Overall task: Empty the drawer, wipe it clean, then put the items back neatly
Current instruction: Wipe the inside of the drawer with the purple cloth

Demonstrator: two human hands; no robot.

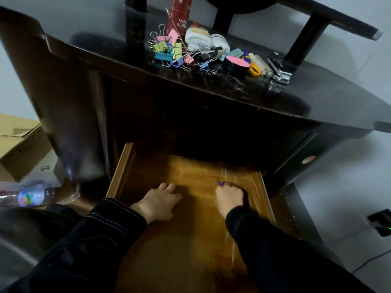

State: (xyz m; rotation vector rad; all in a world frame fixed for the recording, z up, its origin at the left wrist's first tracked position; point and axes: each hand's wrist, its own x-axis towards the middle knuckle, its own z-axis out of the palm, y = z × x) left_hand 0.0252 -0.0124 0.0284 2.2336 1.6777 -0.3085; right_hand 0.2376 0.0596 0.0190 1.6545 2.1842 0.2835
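The wooden drawer (148, 166) is pulled out below the dark desk, and its floor shows bare wood. My left hand (159, 200) lies on the drawer floor at the left with its fingers stretched forward. My right hand (229, 196) is curled into a fist at the right side of the drawer, pinching a small purple item (221, 182) that sticks out above the knuckles. On the desk top (105, 49) lie colourful binder clips (171, 52), a black tape roll with a pink core (237, 65), a white roll (198, 38), clear tubes (261, 64) and a metal stapler (279, 70).
A red carton (179, 15) stands behind the clips. Dark shelf legs rise from the desk at the back. A cardboard box (19, 144) and a plastic bottle (29, 194) lie on the floor at the left. A power strip with a green light (380, 225) sits at the right.
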